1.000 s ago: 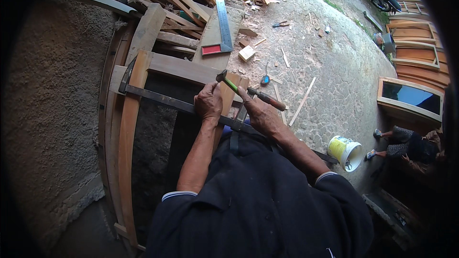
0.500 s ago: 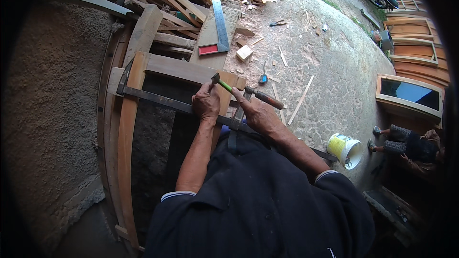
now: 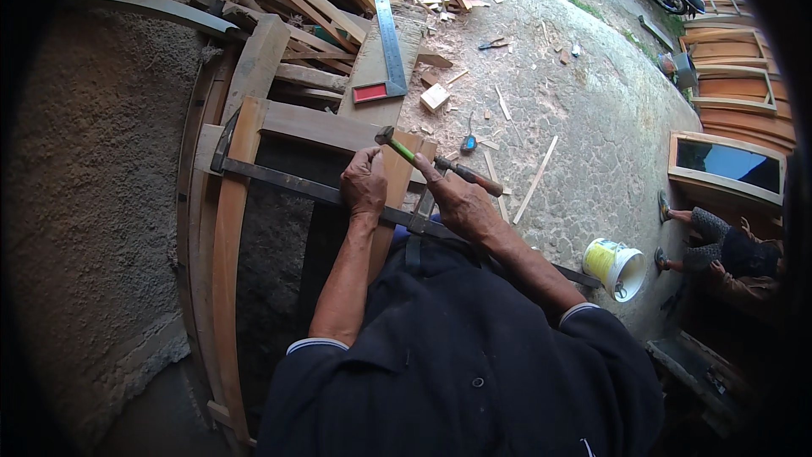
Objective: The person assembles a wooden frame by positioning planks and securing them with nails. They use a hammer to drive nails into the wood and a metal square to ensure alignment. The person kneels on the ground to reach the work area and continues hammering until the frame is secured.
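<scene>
At centre frame, we saw the right hand (image 3: 463, 206) gripping a hammer (image 3: 402, 149) slanted up-left, its head near the left hand (image 3: 364, 189), fingers pinched, contents unclear.

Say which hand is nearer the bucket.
Right. The right hand is left of the bucket in the picture and slightly higher; the left hand is farther left, beyond the right one.
</scene>
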Available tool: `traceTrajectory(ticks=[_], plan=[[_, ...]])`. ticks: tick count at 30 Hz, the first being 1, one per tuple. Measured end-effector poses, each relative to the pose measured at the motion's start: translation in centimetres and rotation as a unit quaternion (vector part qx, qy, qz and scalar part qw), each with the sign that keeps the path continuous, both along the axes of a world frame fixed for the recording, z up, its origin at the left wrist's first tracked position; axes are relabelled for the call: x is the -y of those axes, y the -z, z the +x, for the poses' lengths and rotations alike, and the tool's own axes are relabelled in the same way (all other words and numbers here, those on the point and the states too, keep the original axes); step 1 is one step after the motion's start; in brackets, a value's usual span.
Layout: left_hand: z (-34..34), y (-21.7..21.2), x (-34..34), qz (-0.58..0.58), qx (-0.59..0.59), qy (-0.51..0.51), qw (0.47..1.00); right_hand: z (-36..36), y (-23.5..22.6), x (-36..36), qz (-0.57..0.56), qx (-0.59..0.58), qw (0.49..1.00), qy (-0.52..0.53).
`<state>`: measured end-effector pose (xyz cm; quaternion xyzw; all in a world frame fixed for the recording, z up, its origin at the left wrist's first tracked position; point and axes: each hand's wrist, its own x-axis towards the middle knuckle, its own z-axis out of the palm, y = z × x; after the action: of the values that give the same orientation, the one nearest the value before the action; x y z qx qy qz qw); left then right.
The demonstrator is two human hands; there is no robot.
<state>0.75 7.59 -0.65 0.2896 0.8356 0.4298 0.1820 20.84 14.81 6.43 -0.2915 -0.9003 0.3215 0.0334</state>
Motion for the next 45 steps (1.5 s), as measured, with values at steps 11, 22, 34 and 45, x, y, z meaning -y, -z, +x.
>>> traceTrajectory(ticks=[11,22,34,45], plan=[[-10.8,-0.6,-8.7,-0.088,-0.45,0.243,0.855,-0.2,-0.3,0.4,0.04,-0.033,0.998,-0.017],[-10.7,0.7,-8.4,-0.105,-0.427,0.274,0.855,-0.3,-1.3,0.0,0.052,-0.028,0.998,-0.026],[-10.6,1.0,-8.3,-0.081,-0.463,0.248,0.847,-0.3,-0.7,-0.1,0.06,-0.054,0.996,-0.021],[-10.7,0.9,-8.2,-0.069,-0.44,0.254,0.859,-0.4,0.2,-0.1,0.036,-0.023,0.999,-0.026]])
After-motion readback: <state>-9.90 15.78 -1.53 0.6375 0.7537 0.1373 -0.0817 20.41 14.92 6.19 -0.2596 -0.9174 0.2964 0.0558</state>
